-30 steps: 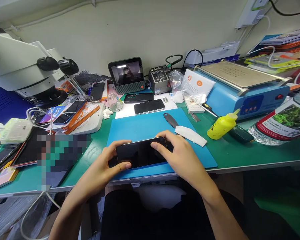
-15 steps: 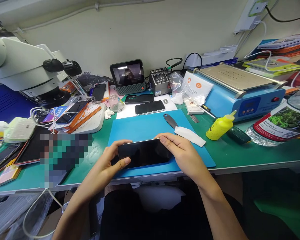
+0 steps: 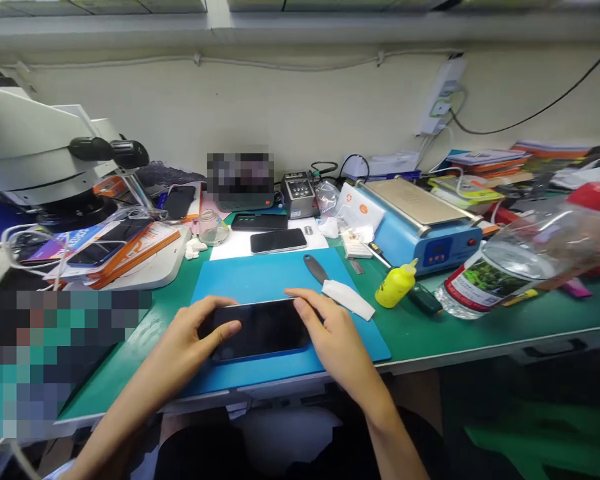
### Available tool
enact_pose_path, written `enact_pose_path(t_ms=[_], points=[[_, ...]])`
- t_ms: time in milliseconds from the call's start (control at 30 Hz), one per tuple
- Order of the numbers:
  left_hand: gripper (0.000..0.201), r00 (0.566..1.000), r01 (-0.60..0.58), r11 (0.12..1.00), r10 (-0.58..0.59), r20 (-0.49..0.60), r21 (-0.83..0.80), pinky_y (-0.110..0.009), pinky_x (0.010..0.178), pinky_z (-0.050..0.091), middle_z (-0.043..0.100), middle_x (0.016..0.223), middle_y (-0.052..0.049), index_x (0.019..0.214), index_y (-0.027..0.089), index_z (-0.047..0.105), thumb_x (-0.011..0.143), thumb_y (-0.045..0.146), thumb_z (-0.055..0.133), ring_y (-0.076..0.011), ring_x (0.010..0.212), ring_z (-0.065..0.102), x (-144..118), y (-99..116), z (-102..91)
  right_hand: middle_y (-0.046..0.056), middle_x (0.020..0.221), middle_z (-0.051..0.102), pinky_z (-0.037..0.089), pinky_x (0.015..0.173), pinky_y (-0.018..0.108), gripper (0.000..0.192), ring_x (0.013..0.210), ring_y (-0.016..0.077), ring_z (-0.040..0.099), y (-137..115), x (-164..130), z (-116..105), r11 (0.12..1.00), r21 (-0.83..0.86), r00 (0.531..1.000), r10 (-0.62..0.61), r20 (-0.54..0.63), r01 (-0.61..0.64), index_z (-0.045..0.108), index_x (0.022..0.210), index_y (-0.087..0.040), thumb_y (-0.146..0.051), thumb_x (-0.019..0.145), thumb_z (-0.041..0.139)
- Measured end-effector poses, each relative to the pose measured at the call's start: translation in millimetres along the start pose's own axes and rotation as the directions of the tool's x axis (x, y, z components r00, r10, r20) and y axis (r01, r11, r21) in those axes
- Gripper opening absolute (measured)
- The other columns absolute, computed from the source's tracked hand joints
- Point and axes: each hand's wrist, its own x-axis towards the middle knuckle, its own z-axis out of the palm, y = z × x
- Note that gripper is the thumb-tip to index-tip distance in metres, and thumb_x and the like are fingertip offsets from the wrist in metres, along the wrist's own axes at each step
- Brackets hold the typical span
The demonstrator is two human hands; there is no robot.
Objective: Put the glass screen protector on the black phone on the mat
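Note:
A smartphone (image 3: 263, 331) with a dark screen lies lengthwise between my hands, over the near part of the blue mat (image 3: 260, 280). My left hand (image 3: 200, 333) grips its left end, thumb on the screen and fingers along the far edge. At the right end, my right hand (image 3: 330, 327) pinches the far corner between thumb and fingers. Just right of the phone, a dark-handled tool (image 3: 316, 268) rests on the mat, its other end under a white wipe (image 3: 349, 300). Another phone (image 3: 278, 241) lies on white paper behind the mat.
A yellow squeeze bottle (image 3: 396, 285), a large water bottle (image 3: 490, 280) and a blue heating plate machine (image 3: 437, 250) stand to the right. On the left are a microscope (image 3: 40, 153) and stacked boxes (image 3: 135, 257). A glass jar (image 3: 213, 228) stands behind the mat. The bench's front edge runs below my hands.
The view has tilted up and turned right, so the bench sits lower and further left in the picture. Both hands keep nearly the same grip on the phone.

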Motion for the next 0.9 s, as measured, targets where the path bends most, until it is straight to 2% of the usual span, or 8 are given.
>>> enact_pose_path(t_ms=[67, 133, 233, 367, 600, 667, 800, 900], points=[[0.051, 0.995, -0.084, 0.990, 0.090, -0.045, 0.113, -0.055, 0.106, 0.045, 0.073, 0.114, -0.005, 0.116, 0.032, 0.076, 0.094, 0.074, 0.060, -0.0354, 0.114, 0.065, 4.0, -11.6, 3.2, 0.002, 0.131, 0.079, 0.050, 0.111, 0.038, 0.036, 0.127, 0.0239, 0.068, 0.9, -1.0, 0.3, 1.000, -0.016, 0.999, -0.012, -0.037, 0.011, 0.077, 0.130, -0.029, -0.038, 0.110, 0.049], [0.055, 0.985, -0.145, 0.973, 0.160, -0.068, 0.181, -0.061, 0.108, 0.042, 0.071, 0.119, -0.007, 0.118, 0.034, 0.078, 0.095, 0.078, 0.056, -0.0370, 0.118, 0.063, 7.8, -21.7, 6.2, 0.003, 0.132, 0.079, 0.051, 0.111, 0.037, 0.037, 0.127, 0.0223, 0.069, 1.3, -1.8, 0.2, 0.999, -0.031, 0.998, -0.020, -0.059, 0.018, 0.076, 0.131, -0.027, -0.037, 0.111, 0.047], [0.059, 0.968, -0.206, 0.950, 0.233, -0.094, 0.237, -0.058, 0.104, 0.047, 0.069, 0.118, -0.008, 0.123, 0.036, 0.078, 0.095, 0.082, 0.055, -0.0353, 0.115, 0.063, 9.3, -29.9, 8.6, 0.004, 0.128, 0.080, 0.053, 0.109, 0.036, 0.036, 0.124, 0.0221, 0.071, 0.9, -2.2, 0.3, 0.998, -0.049, 0.998, -0.033, -0.062, 0.030, 0.077, 0.128, -0.027, -0.036, 0.111, 0.046], [0.056, 0.956, -0.239, 0.937, 0.273, -0.107, 0.254, -0.051, 0.103, 0.052, 0.070, 0.125, -0.007, 0.138, 0.037, 0.072, 0.100, 0.075, 0.055, -0.0320, 0.116, 0.064, 0.9, -29.5, 4.8, 0.005, 0.126, 0.081, 0.054, 0.108, 0.040, 0.035, 0.123, 0.0245, 0.072, 1.0, -0.7, 1.9, 0.997, -0.066, 0.998, -0.048, -0.050, 0.044, 0.078, 0.125, -0.026, -0.037, 0.110, 0.048], [0.045, 0.959, -0.282, 0.936, 0.275, 0.061, 0.212, -0.050, 0.120, 0.047, 0.059, 0.152, 0.000, 0.147, 0.046, 0.061, 0.104, 0.061, 0.060, -0.0286, 0.140, 0.057, -20.3, -29.6, -11.6, 0.004, 0.126, 0.081, 0.054, 0.108, 0.040, 0.034, 0.122, 0.0255, 0.072, 1.2, 1.8, 1.9, 0.995, -0.093, 0.999, -0.033, -0.039, 0.030, 0.079, 0.122, -0.028, -0.042, 0.109, 0.050], [0.048, 0.961, -0.277, 0.938, 0.276, 0.036, 0.210, -0.050, 0.121, 0.047, 0.059, 0.154, 0.000, 0.151, 0.045, 0.055, 0.105, 0.057, 0.060, -0.0284, 0.142, 0.056, -23.8, -29.4, -10.3, 0.004, 0.127, 0.081, 0.053, 0.109, 0.041, 0.035, 0.123, 0.0262, 0.071, 0.8, 2.4, 2.1, 0.995, -0.100, 0.999, -0.026, -0.041, 0.022, 0.079, 0.123, -0.029, -0.044, 0.108, 0.051], [0.069, 0.950, -0.274, 0.923, 0.303, -0.071, 0.270, -0.053, 0.124, 0.043, 0.052, 0.162, -0.005, 0.165, 0.041, 0.034, 0.104, 0.048, 0.066, -0.0302, 0.149, 0.050, -26.8, -21.2, -2.0, 0.004, 0.127, 0.081, 0.054, 0.108, 0.043, 0.036, 0.122, 0.0277, 0.071, 0.7, 4.0, 2.9, 0.994, -0.109, 0.999, -0.017, -0.044, 0.012, 0.079, 0.122, -0.029, -0.047, 0.106, 0.052], [0.067, 0.929, -0.335, 0.882, 0.367, -0.037, 0.330, -0.054, 0.123, 0.044, 0.054, 0.162, -0.004, 0.162, 0.042, 0.040, 0.102, 0.044, 0.070, -0.0312, 0.149, 0.050, -23.7, -13.1, 0.1, 0.004, 0.126, 0.081, 0.055, 0.107, 0.045, 0.036, 0.122, 0.0287, 0.072, 0.9, 5.1, 2.7, 0.993, -0.116, 0.999, -0.021, -0.047, 0.015, 0.080, 0.120, -0.030, -0.049, 0.106, 0.053]])
